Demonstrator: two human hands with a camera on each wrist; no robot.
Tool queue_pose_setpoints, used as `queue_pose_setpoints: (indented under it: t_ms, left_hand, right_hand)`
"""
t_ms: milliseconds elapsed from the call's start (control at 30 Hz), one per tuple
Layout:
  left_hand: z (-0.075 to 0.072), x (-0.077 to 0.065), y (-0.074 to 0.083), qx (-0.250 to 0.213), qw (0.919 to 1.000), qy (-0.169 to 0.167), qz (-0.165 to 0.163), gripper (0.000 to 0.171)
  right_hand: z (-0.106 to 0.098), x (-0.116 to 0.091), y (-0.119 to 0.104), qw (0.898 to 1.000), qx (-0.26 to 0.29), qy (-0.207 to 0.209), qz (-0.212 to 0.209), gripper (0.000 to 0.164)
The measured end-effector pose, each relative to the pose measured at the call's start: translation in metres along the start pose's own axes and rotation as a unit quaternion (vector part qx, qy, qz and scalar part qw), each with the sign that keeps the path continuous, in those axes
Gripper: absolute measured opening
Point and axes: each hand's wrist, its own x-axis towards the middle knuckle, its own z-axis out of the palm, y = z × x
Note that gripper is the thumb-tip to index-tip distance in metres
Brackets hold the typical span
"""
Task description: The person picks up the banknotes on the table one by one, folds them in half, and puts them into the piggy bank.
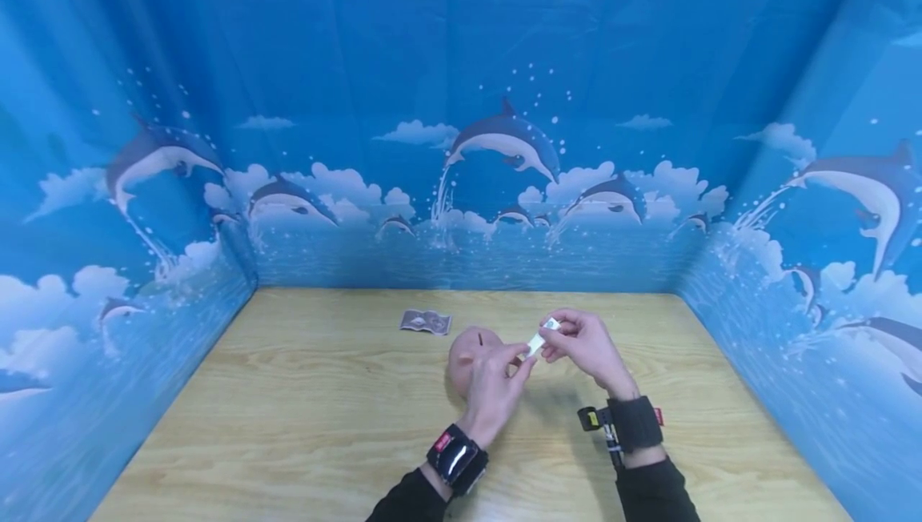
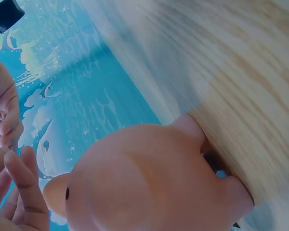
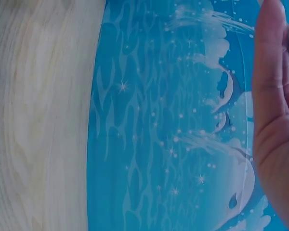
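Observation:
Between my two hands a narrow folded strip of pale paper point(image 1: 535, 344), white with some green, is held above the table. My left hand point(image 1: 495, 386) pinches its lower end between thumb and fingers. The right hand point(image 1: 589, 346) grips the upper end. Beside and partly behind the left hand stands a pink piggy bank point(image 1: 461, 362) with a dark slot in its top. In the left wrist view the piggy bank point(image 2: 130, 178) fills the lower middle, with the left fingers point(image 2: 26, 187) near its snout. Only the side of the right hand point(image 3: 277, 110) shows in the right wrist view.
A greyish-purple printed note point(image 1: 426, 322) lies creased on the wooden table point(image 1: 324, 394), just behind and left of the piggy bank. Blue dolphin-print curtains point(image 1: 346, 106) enclose the table at the back and both sides.

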Motion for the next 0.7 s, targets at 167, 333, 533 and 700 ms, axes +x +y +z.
queue_pose_setpoints:
  t_ms: [167,333,533,700]
  left_hand:
    - [-0.002,0.0,0.001,-0.025,0.9992,0.03,0.009,0.015]
    - [-0.004,0.001,0.001,-0.043,0.9983,0.04,0.0,0.015]
    - [-0.007,-0.001,0.001,-0.083,0.9941,0.022,-0.066,0.019]
    - [-0.01,-0.002,0.001,-0.103,0.9905,0.006,-0.091,0.019]
  right_hand:
    - [0.005,-0.001,-0.003,0.999,0.051,-0.011,-0.005,0.035]
    - [0.011,-0.002,-0.005,0.997,0.067,-0.028,-0.015,0.031]
    - [0.017,-0.004,-0.002,0.998,0.045,-0.048,-0.025,0.033]
    - [0.02,-0.007,0.0,0.998,0.024,-0.053,-0.034,0.035]
